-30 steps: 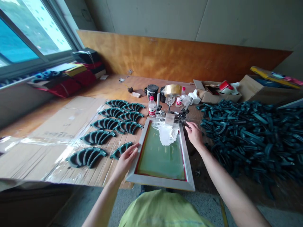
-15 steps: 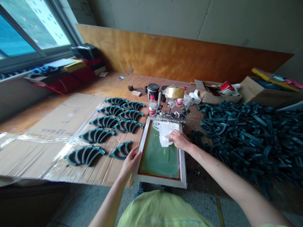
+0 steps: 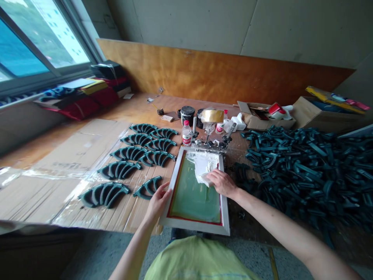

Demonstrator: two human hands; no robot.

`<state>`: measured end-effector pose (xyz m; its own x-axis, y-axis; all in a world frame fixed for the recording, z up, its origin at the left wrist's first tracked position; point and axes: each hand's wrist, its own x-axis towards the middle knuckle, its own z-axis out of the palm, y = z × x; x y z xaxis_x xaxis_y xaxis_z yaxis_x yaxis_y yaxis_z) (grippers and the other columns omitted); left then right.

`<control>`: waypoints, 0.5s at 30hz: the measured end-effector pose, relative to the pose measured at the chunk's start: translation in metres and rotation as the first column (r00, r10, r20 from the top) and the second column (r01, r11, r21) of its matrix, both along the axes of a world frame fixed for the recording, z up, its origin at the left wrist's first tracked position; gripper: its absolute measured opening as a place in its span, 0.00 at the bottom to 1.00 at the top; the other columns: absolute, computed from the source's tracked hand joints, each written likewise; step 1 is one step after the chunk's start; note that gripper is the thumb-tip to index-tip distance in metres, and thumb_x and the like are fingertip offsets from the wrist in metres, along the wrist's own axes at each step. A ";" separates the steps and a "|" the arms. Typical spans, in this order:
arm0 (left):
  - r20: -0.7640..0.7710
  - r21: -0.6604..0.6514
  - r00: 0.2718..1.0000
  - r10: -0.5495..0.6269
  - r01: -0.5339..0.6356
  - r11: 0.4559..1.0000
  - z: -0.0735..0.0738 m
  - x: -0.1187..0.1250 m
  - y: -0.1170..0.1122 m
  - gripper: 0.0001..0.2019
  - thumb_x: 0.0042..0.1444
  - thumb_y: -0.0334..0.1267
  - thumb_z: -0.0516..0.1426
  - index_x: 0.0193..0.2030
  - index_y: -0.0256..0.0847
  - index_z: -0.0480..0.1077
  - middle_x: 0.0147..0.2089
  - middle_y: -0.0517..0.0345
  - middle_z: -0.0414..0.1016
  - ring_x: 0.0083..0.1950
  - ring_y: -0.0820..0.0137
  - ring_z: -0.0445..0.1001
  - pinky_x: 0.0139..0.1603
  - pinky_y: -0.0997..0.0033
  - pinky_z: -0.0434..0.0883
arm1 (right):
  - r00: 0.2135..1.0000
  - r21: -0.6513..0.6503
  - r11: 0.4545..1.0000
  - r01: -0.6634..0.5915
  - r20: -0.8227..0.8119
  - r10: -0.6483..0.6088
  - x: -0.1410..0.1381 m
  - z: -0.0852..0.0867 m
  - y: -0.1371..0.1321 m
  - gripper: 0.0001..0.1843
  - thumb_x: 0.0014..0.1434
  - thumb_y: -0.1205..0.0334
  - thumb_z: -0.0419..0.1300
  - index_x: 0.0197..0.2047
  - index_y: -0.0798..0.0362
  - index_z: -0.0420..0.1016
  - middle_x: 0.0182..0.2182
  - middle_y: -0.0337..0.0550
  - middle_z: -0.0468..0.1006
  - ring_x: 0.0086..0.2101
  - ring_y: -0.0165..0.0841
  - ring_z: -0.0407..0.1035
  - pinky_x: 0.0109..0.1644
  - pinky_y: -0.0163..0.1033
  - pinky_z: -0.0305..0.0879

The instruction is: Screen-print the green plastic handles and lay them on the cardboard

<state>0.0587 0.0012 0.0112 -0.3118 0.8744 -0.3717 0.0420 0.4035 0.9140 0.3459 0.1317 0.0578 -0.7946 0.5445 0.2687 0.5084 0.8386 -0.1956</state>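
Observation:
A screen-printing frame [image 3: 173,182] with a silver rim and green mesh lies hinged at the table's front edge. My left hand [image 3: 159,201] grips its left rim, fingers curled on the edge. My right hand [image 3: 222,182] is on the mesh near the right rim, closed around a squeegee handle that is mostly hidden under the fingers. White ink [image 3: 203,166] is smeared over the upper part of the mesh just beyond that hand. A clamp with knobs [image 3: 212,143] holds the frame's far end.
Dark green curved plastic parts [image 3: 128,153] lie in rows on cardboard at left. A large heap of the same parts [image 3: 309,167] fills the right. Bottles, ink cans [image 3: 187,115] and a tape roll [image 3: 213,115] stand behind the frame. Cardboard boxes [image 3: 317,111] sit far right.
My right hand moved from the frame's right rim onto the mesh, took hold there and pulled slightly toward me. The frame came down flatter. My left hand stayed on the left rim.

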 end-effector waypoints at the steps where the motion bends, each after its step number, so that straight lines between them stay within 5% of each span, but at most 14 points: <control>1: 0.007 -0.003 1.000 0.001 -0.001 1.000 0.002 0.000 0.000 0.35 0.49 0.60 0.60 0.59 0.40 0.68 0.34 0.58 0.76 0.32 0.67 0.74 0.32 0.72 0.69 | 1.000 -0.032 0.999 0.002 -0.012 -0.002 0.001 0.005 0.004 0.12 0.58 0.76 0.55 0.41 0.54 0.76 0.36 0.46 0.77 0.40 0.38 0.68 0.44 0.40 0.66; 4: 0.040 -0.013 0.999 0.001 -0.001 1.000 0.018 0.000 -0.001 0.37 0.47 0.59 0.61 0.61 0.40 0.67 0.34 0.57 0.77 0.33 0.65 0.75 0.32 0.71 0.70 | 0.991 -0.128 0.987 0.094 -0.078 -0.105 -0.010 0.026 0.034 0.15 0.58 0.68 0.63 0.49 0.49 0.75 0.40 0.43 0.78 0.41 0.36 0.70 0.46 0.39 0.66; 9: 0.131 0.005 0.991 -0.014 0.013 1.000 0.074 -0.004 0.004 0.39 0.46 0.60 0.63 0.62 0.42 0.66 0.37 0.56 0.79 0.38 0.62 0.76 0.34 0.69 0.72 | 0.920 -0.183 0.911 0.370 -0.065 -0.387 -0.027 0.057 0.093 0.33 0.56 0.64 0.66 0.64 0.45 0.64 0.45 0.45 0.77 0.41 0.37 0.72 0.46 0.40 0.66; 12: 0.121 0.068 0.993 0.000 -0.008 0.998 0.107 -0.005 0.018 0.34 0.49 0.65 0.58 0.53 0.41 0.74 0.40 0.56 0.79 0.40 0.61 0.76 0.36 0.69 0.72 | 0.828 -0.132 0.846 0.517 -0.176 -0.533 -0.001 0.058 0.105 0.24 0.62 0.60 0.60 0.61 0.50 0.68 0.43 0.47 0.77 0.41 0.38 0.71 0.46 0.42 0.66; 15: 0.187 0.275 0.982 0.017 -0.069 0.959 0.134 -0.001 0.045 0.29 0.53 0.64 0.55 0.48 0.41 0.75 0.43 0.55 0.78 0.41 0.62 0.76 0.39 0.68 0.72 | 0.718 -0.206 0.744 0.636 -0.196 -0.668 0.036 0.038 0.092 0.15 0.65 0.60 0.53 0.53 0.53 0.71 0.37 0.45 0.78 0.38 0.38 0.72 0.44 0.42 0.66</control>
